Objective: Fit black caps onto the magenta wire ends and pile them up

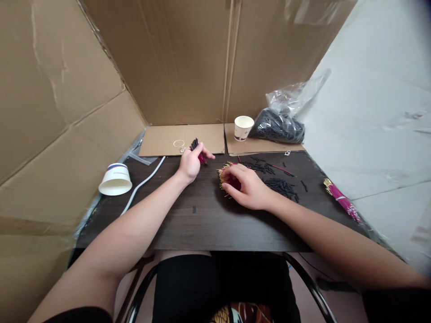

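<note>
A: ok so what's closest in?
B: The right hand (247, 186), curled over a bundle of gold-tipped magenta wires (221, 176) on the dark tabletop (215, 229). Thumb and fingers are bent around it; can't tell if they're pinching any. Gold ends poke out on the left, facing the other hand. Rest of its long axis is hidden under the palm.
A: And the short black tubes (280, 187)?
B: Loose pile just right of that hand, so it's the nearer one.
A: Left hand?
B: The left hand (191, 165) is a bit farther out, thumb clamping a black-ended wire bundle (194, 144), other fingers stretched out. That bundle slants, black ends away and leftward, magenta toward the person.
A: Way back?
B: Upright paper cup (243, 130) beside a clear plastic bag (279, 127) of black pieces.
</note>
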Action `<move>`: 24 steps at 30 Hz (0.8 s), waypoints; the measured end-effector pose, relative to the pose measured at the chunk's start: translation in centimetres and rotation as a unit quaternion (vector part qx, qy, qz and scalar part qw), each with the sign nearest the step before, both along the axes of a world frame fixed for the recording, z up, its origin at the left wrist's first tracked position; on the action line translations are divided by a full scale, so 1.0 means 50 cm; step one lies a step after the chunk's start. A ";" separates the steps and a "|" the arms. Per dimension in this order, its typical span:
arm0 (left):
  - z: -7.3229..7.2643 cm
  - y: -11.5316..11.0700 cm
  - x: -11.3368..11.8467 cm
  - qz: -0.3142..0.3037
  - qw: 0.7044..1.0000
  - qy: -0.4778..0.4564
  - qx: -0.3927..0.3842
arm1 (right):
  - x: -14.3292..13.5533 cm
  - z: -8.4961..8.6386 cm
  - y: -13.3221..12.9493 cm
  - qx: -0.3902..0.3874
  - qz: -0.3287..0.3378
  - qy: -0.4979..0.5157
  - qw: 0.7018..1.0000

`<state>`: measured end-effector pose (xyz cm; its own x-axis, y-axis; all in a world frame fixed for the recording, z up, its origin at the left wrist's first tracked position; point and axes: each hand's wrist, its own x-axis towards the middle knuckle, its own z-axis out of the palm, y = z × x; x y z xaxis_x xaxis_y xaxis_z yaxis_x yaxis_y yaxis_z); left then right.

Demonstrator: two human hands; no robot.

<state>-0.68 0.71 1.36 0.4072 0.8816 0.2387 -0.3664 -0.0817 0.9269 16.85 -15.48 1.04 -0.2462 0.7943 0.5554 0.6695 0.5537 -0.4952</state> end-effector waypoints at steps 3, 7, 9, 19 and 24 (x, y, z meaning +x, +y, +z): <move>0.032 -0.035 -0.003 -0.060 0.994 -0.050 -0.082 | -0.002 -0.001 0.000 0.009 -0.035 0.013 0.999; 0.049 -0.104 0.008 -0.173 0.980 -0.057 -0.080 | -0.009 0.008 -0.004 0.028 -0.071 0.026 0.997; 0.048 -0.132 0.016 -0.211 0.973 -0.060 -0.074 | -0.013 0.014 -0.008 0.038 -0.068 0.026 0.997; 0.046 -0.166 0.027 -0.197 0.978 -0.036 -0.049 | -0.026 0.009 -0.011 0.016 -0.074 0.002 0.997; 0.043 -0.169 0.032 -0.203 0.977 -0.039 -0.053 | -0.027 0.008 -0.014 0.008 -0.080 0.024 0.996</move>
<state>0.93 -7.72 3.50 0.7130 0.6720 0.1998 -0.4189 0.1798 0.8900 15.51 -16.18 1.43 -0.0898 0.8118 0.5769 0.7258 0.4500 -0.5203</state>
